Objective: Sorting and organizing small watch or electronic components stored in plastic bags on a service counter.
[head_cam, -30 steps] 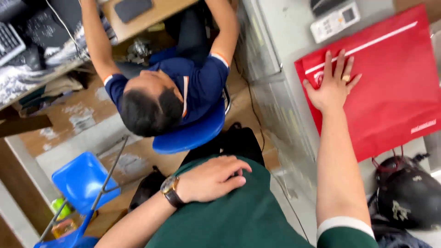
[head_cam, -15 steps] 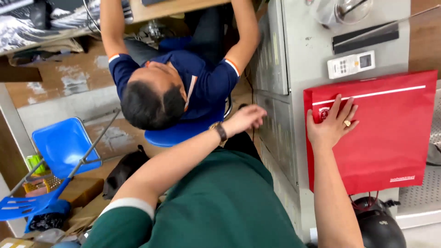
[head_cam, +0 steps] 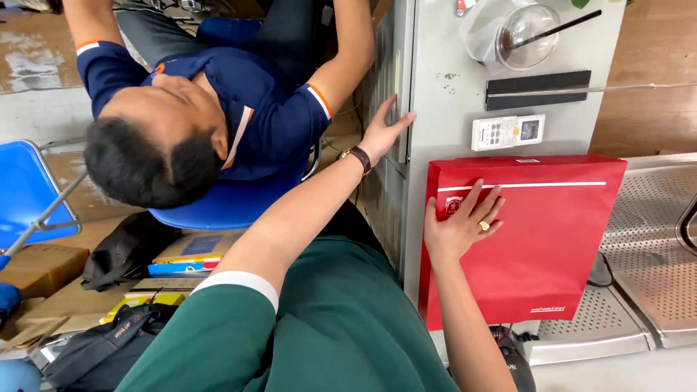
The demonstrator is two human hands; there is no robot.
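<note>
Steadying step: right hand (head_cam: 461, 225), fingers spread, flat on glossy red paper bag (head_cam: 537, 239); left hand (head_cam: 385, 131), fingers apart, at 10 o'clock, braces grey metal cabinet (head_cam: 443, 109) edge. Next move likely needs a grip on the bag.

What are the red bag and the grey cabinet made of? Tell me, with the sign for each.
Red bag: likely coated paper or card with a smooth, slight sheen; it lies flat with crisp straight edges under the right hand.
Grey cabinet: looks like painted sheet metal, matte and flat, with sharp folded corners and small scuffs; the left hand touches its edge.
</note>
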